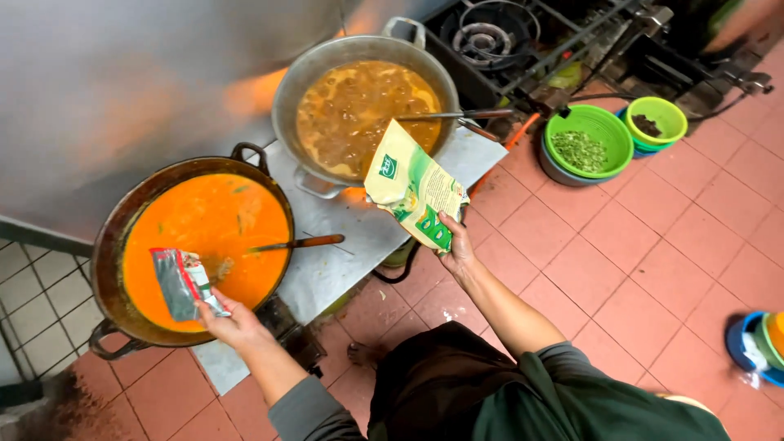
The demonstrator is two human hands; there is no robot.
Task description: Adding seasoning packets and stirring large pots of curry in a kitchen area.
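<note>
Your left hand (237, 322) pinches a small silver-and-red sachet (184, 282), tipped over the 7 o'clock rim of the wok of orange sauce (204, 220), so contents would drop inside. Your right hand (457, 249) grips a larger cream-and-green packet (412, 192) by its lower corner, held clear at 5 o'clock of the brown curry wok (363, 106). Ladle (298, 242) rests in the orange sauce; green bowls (588, 143) sit on the floor at 3 o'clock

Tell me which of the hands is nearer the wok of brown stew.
Right. The right hand holds a green-and-white packet at the brown stew wok's rim; the left hand holds a small silver packet over the orange curry wok.
</note>
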